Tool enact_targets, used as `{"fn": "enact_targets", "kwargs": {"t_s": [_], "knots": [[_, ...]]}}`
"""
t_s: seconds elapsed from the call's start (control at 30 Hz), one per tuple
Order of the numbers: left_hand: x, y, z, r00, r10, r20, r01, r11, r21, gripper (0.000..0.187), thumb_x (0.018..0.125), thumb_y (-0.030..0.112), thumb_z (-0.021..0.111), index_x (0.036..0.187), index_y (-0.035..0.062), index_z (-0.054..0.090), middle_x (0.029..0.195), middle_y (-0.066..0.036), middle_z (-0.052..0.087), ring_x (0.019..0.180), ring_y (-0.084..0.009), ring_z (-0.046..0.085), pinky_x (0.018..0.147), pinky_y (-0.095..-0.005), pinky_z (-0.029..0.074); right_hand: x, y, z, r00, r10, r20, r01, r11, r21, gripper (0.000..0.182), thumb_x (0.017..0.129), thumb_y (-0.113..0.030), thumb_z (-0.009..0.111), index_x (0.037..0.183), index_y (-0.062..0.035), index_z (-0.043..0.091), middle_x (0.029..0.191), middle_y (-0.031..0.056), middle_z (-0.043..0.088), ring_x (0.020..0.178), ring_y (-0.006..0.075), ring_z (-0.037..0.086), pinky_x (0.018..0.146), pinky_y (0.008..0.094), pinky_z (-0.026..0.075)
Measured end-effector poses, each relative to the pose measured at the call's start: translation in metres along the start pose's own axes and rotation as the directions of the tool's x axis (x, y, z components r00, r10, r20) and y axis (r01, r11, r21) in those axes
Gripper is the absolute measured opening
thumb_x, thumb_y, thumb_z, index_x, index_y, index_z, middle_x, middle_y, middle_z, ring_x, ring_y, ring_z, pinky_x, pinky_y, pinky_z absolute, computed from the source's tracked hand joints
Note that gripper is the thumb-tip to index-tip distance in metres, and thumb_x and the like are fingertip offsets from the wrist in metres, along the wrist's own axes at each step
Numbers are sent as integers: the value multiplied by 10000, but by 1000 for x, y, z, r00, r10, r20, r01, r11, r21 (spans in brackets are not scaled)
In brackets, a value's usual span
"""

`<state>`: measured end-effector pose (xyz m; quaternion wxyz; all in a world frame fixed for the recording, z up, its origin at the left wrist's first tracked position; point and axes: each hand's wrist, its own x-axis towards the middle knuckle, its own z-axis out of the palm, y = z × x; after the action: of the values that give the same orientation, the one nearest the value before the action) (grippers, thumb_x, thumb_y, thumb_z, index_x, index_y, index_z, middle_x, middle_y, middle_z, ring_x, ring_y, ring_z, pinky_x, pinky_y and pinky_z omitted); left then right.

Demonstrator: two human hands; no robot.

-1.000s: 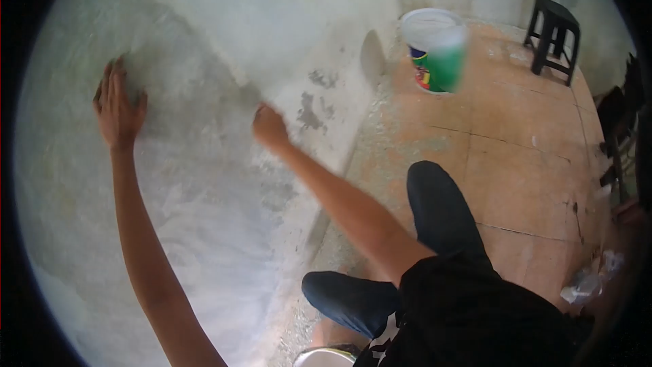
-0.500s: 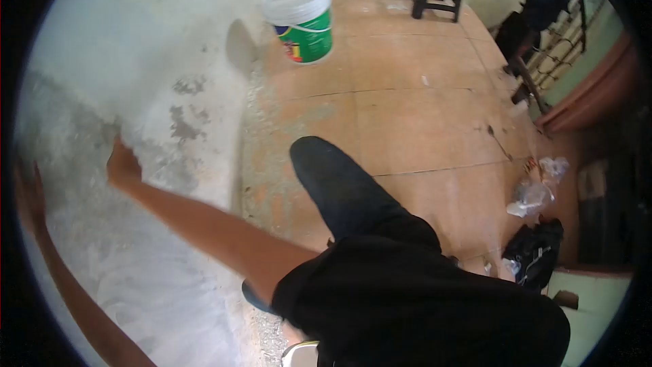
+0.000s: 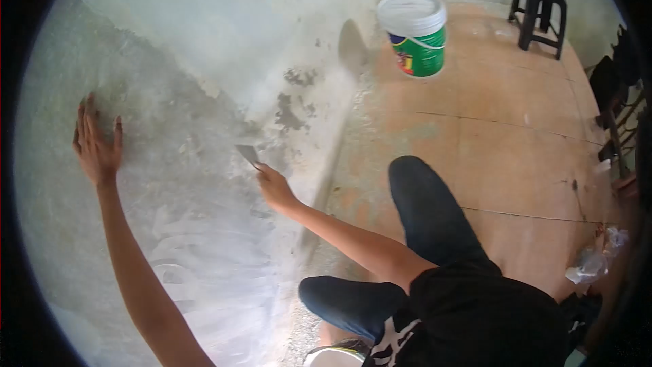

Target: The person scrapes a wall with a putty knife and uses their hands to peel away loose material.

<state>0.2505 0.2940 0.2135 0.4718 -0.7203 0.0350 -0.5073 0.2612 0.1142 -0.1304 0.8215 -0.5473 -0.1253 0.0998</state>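
Note:
My left hand [image 3: 98, 146] lies flat on the grey wall [image 3: 163, 183] with its fingers spread, holding nothing. My right hand [image 3: 276, 187] is closed round the handle of a putty knife [image 3: 248, 154], whose flat metal blade points up and left against the wall. Around the blade the surface is bare grey, with a ragged edge of paler paint above it. Dark peeled patches [image 3: 290, 113] show on the wall a little above and right of the knife. The rest of the knife's handle is hidden inside my fingers.
A green paint bucket [image 3: 429, 54] with a white lid stands by the wall on orange floor tiles [image 3: 516, 170]. Farther right is a black plastic stool [image 3: 540, 10]. Crumpled clear plastic bags [image 3: 591, 261] lie at right. Below, an open white container [image 3: 334, 357] sits near my legs.
The view has swung left, so both arms and the bucket appear farther right. The putty knife's blade now shows clearly, and my left hand is fully in view, flat against the wall.

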Motion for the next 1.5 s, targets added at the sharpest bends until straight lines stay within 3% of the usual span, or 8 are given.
{"fn": "enact_targets", "kwargs": {"t_s": [0.23, 0.4, 0.47, 0.53, 0.87, 1.07, 1.33, 1.5], "knots": [[11, 14, -15, 996, -58, 66, 56, 998, 34, 604, 839, 448, 557, 1350, 192, 363, 1395, 43, 396, 1319, -147, 327, 1044, -393, 268, -31, 30, 0, 994, 102, 30, -102, 995, 8, 531, 886, -146, 514, 1362, -79, 289, 862, 103, 532, 780, 211, 538, 709, 347, 432], [9, 11, -11, 993, -72, 95, 66, 996, 68, 636, 804, 438, 601, 1349, 205, 370, 1382, 29, 417, 1306, -153, 352, 1036, -388, 271, -30, 52, -10, 998, 44, 47, -50, 991, 123, 565, 900, -51, 477, 1399, -107, 218, 1009, 95, 478, 745, 115, 463, 672, 286, 438], [8, 10, -7, 996, -78, 43, 77, 997, 8, 652, 788, 436, 620, 1350, 219, 371, 1379, 25, 423, 1305, -152, 351, 1033, -389, 272, -30, 51, -7, 999, 20, 35, -25, 987, 157, 523, 904, -44, 475, 1384, -107, 277, 988, 82, 485, 729, 105, 461, 669, 259, 432], [7, 8, -6, 997, -67, 44, 66, 998, 13, 656, 782, 435, 626, 1349, 223, 373, 1381, 27, 421, 1306, -150, 350, 1032, -388, 273, -26, 51, -3, 981, -190, -34, 179, 962, -208, 446, 918, -56, 471, 1350, -93, 368, 922, 62, 504, 687, 99, 464, 647, 253, 429], [10, 9, -3, 997, -42, 58, 39, 998, 58, 638, 775, 445, 632, 1328, 235, 393, 1370, 37, 432, 1305, -144, 350, 1025, -381, 271, 34, 1, 1, 953, -37, -302, -7, 990, -142, 351, 926, -134, 438, 1264, -85, 521, 762, 185, 576, 658, 283, 572, 617, 391, 435], [10, 10, -4, 998, -25, 64, 18, 994, 110, 608, 794, 477, 596, 1310, 216, 407, 1364, 50, 435, 1307, -158, 349, 1014, -392, 284, 47, 4, -3, 929, -217, -300, 147, 960, -240, 375, 896, -92, 424, 1257, -54, 522, 695, 198, 575, 564, 266, 554, 545, 382, 424], [12, 15, -8, 999, 2, 52, -6, 996, 89, 551, 807, 496, 566, 1251, 193, 444, 1385, 62, 407, 1313, -162, 335, 1007, -403, 290, 46, -21, -23, 975, -24, -222, -28, 973, -228, 358, 907, -125, 432, 1246, -90, 544, 533, 74, 450, 474, 112, 417, 495, 299, 374], [15, 13, -7, 998, 25, 50, -28, 998, 63, 529, 812, 487, 567, 1234, 188, 451, 1394, 64, 395, 1319, -164, 324, 1005, -399, 287, 41, -28, -25, 984, 46, -170, -79, 978, -192, 368, 898, -116, 428, 1247, -90, 540, 545, 93, 495, 472, 128, 453, 492, 302, 379]]}}
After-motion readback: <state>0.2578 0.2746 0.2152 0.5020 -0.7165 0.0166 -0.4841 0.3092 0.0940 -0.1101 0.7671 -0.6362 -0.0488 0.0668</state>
